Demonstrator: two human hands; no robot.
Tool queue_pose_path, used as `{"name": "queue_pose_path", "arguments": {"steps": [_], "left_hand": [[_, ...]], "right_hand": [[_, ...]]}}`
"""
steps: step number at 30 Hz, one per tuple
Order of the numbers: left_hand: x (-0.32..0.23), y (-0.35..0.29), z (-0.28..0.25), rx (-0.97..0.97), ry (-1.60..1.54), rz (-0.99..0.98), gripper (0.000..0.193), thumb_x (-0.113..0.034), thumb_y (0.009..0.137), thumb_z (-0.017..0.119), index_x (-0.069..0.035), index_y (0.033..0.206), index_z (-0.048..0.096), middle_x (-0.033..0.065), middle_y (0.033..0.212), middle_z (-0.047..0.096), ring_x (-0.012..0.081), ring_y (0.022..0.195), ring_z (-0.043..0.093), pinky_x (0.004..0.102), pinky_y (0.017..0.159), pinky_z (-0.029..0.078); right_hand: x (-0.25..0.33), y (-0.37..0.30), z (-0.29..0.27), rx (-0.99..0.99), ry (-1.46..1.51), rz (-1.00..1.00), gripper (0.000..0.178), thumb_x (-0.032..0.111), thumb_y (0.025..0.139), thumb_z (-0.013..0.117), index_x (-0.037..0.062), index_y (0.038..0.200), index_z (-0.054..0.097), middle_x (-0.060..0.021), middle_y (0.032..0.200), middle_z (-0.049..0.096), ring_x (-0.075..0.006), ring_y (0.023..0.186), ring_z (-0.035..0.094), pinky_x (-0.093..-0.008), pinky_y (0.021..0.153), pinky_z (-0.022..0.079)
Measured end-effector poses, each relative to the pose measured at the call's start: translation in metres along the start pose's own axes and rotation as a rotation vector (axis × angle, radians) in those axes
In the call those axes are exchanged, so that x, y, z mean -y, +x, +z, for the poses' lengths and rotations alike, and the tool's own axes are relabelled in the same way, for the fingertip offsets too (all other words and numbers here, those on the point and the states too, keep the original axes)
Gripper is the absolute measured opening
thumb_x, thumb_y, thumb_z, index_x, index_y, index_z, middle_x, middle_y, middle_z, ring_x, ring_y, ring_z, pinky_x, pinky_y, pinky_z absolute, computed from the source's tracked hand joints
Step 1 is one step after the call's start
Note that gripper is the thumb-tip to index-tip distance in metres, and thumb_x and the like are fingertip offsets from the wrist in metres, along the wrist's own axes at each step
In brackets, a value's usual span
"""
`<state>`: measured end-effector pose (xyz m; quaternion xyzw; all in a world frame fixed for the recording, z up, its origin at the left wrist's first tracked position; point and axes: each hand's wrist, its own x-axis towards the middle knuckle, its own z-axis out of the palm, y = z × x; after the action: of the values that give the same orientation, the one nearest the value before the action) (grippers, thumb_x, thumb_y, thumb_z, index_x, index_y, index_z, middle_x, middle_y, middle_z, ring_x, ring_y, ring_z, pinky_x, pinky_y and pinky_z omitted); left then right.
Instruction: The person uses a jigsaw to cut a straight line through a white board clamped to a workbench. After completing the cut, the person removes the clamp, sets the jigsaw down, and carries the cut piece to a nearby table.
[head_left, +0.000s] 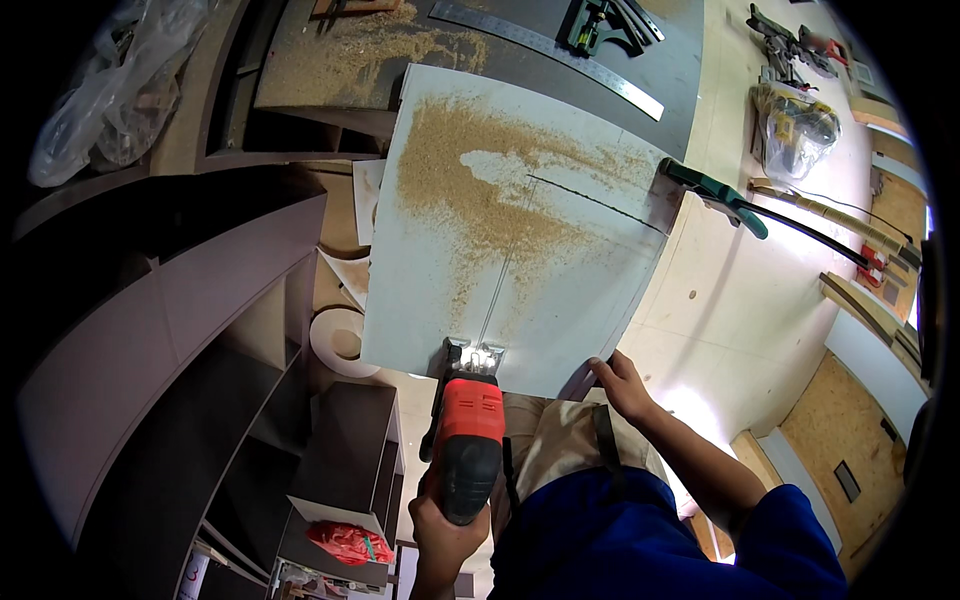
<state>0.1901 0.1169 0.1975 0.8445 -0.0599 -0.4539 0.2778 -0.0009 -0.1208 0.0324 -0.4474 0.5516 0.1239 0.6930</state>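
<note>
My left hand (445,540) is wrapped round the rear grip of a red and black jigsaw (473,410). The jigsaw's lit front and metal shoe rest at the near edge of a white board (570,310). From there a thin straight line runs away up the board into a spread of sawdust (450,190). A dark cut enters from the board's right edge and stops near the middle. My right hand (622,387) grips the board's near right corner, thumb on top; its fingers are partly hidden underneath. A green-handled clamp (715,190) sits on the right edge.
Beyond the board, a dark worktop (350,55) carries sawdust, a steel ruler (550,50) and a green combination square (605,25). Dark cabinet carcasses (180,310) stand at left. A white round container (340,340) is beside the board. Tools in a plastic bag (800,130) lie far right.
</note>
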Motion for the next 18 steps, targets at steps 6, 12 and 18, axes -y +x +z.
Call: {"name": "queue_pose_path", "arguments": {"steps": [6, 12, 18], "left_hand": [[-0.0031, 0.0016, 0.0002, -0.021, -0.005, 0.032, 0.048, -0.007, 0.066, 0.074, 0.003, 0.112, 0.061, 0.0184, 0.087, 0.069, 0.0320, 0.079, 0.071, 0.0379, 0.072, 0.055], [-0.0014, 0.0017, 0.0009, -0.020, -0.011, 0.032, 0.045, -0.007, 0.067, 0.074, 0.003, 0.110, 0.062, 0.0182, 0.087, 0.069, 0.0333, 0.078, 0.070, 0.0381, 0.072, 0.055], [0.0006, 0.0018, 0.0017, -0.005, -0.025, 0.029, 0.051, -0.008, 0.067, 0.075, 0.002, 0.115, 0.063, 0.0201, 0.092, 0.071, 0.0362, 0.082, 0.072, 0.0391, 0.074, 0.056]], "right_hand": [[-0.0043, 0.0009, -0.0015, 0.012, 0.009, -0.026, 0.022, 0.018, 0.102, 0.052, -0.0023, 0.111, 0.053, -0.0045, 0.092, 0.058, -0.0118, 0.081, 0.053, -0.0294, 0.074, 0.047], [-0.0100, 0.0039, -0.0047, 0.025, -0.036, -0.014, 0.021, 0.017, 0.101, 0.052, -0.0019, 0.110, 0.053, -0.0041, 0.090, 0.057, -0.0122, 0.081, 0.053, -0.0296, 0.073, 0.047], [-0.0090, 0.0036, -0.0034, 0.002, -0.039, -0.009, 0.021, 0.018, 0.101, 0.053, -0.0019, 0.108, 0.053, -0.0045, 0.086, 0.056, -0.0127, 0.078, 0.053, -0.0300, 0.072, 0.046]]}}
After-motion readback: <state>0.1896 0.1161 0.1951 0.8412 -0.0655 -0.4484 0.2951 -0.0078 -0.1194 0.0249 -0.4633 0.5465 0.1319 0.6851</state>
